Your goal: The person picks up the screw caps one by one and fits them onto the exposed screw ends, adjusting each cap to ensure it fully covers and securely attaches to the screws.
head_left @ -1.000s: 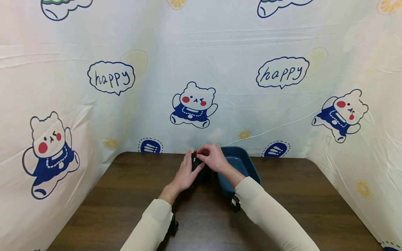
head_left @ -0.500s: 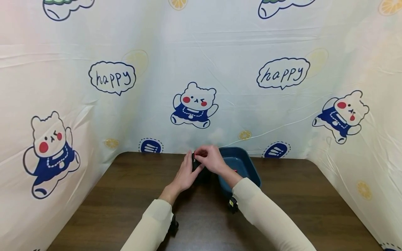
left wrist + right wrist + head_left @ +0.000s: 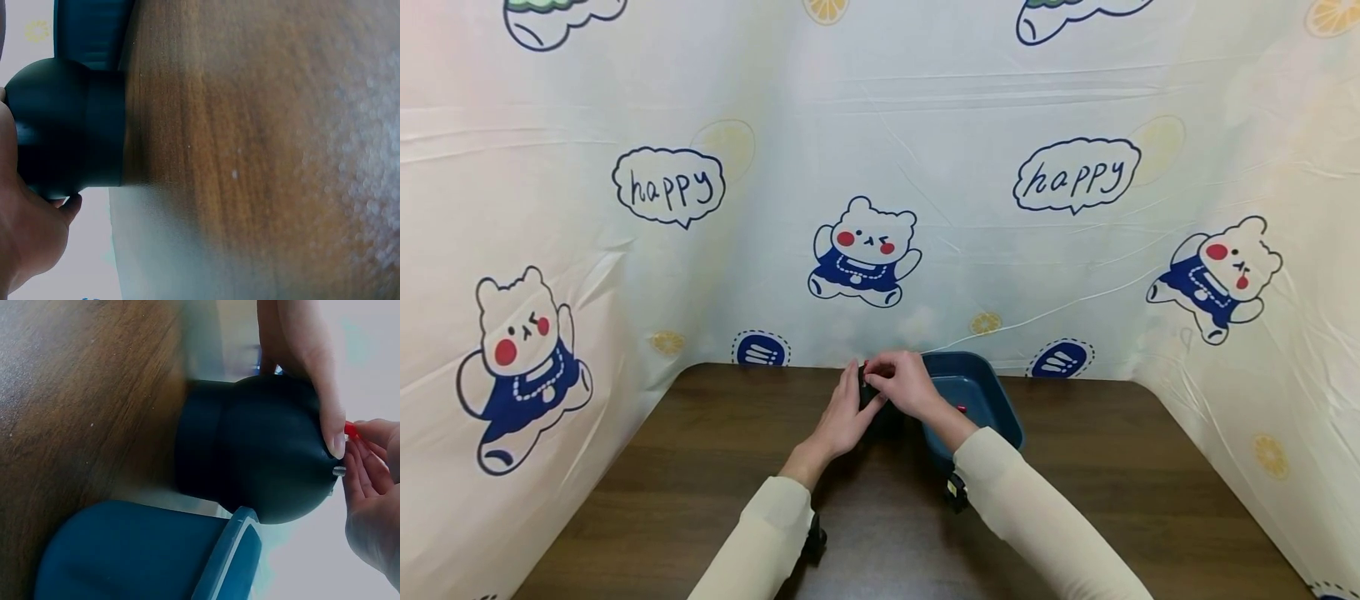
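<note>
A black dome-topped object (image 3: pixel 269 444) with a narrower round base stands on the table, mostly behind the hands in the head view. My left hand (image 3: pixel 837 421) grips it from the left, thumb on the near side and fingers on the far side. At its top, my right hand (image 3: pixel 908 383) pinches a small red piece (image 3: pixel 350 429) between thumb and fingers; the fingertips hide most of it. Beside that piece, a short threaded metal stud (image 3: pixel 339 470) sticks out of the dome in the right wrist view.
A blue tray (image 3: pixel 1006 408) stands just right of the black object, partly beneath the right forearm. In it lies a small red item (image 3: pixel 961 408). The brown wooden table (image 3: pixel 685 475) runs back to a printed cloth (image 3: pixel 865 108) hanging behind and at both sides.
My right hand has shifted slightly left and its fingers have closed in over the red piece. With the forearm moved, the red item in the tray has come into view. The left hand keeps its place.
</note>
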`<state>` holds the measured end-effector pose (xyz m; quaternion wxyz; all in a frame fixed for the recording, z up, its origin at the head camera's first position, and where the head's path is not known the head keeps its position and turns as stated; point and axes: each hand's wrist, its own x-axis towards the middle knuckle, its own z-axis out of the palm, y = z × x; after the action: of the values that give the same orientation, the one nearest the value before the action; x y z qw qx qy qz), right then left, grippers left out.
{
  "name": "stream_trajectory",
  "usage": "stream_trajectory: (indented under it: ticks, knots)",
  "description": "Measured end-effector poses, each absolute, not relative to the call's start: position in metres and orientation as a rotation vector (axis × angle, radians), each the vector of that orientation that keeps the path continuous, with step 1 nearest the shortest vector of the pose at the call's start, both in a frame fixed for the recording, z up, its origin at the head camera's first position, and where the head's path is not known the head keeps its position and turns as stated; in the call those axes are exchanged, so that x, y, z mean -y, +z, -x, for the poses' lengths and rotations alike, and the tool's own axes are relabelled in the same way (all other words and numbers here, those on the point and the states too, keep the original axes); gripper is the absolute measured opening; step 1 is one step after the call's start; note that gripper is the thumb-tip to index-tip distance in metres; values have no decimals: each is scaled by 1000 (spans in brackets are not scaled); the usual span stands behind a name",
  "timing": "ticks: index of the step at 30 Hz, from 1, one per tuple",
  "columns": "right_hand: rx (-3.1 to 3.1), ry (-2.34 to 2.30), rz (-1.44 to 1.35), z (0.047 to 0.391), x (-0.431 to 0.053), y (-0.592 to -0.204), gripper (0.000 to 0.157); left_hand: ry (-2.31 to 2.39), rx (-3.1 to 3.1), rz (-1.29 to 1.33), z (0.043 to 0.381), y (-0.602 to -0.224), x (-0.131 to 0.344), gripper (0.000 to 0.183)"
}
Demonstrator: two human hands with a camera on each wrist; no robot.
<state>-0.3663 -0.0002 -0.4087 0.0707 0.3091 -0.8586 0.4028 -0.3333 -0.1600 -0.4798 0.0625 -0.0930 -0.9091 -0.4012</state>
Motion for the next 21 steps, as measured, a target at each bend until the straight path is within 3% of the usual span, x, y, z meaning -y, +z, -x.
stream_trajectory:
  ticks: [21]
  knots:
    - [2590, 1127, -1000, 366, 1, -406, 10, -1210, 2746, 289, 335, -480, 160, 102]
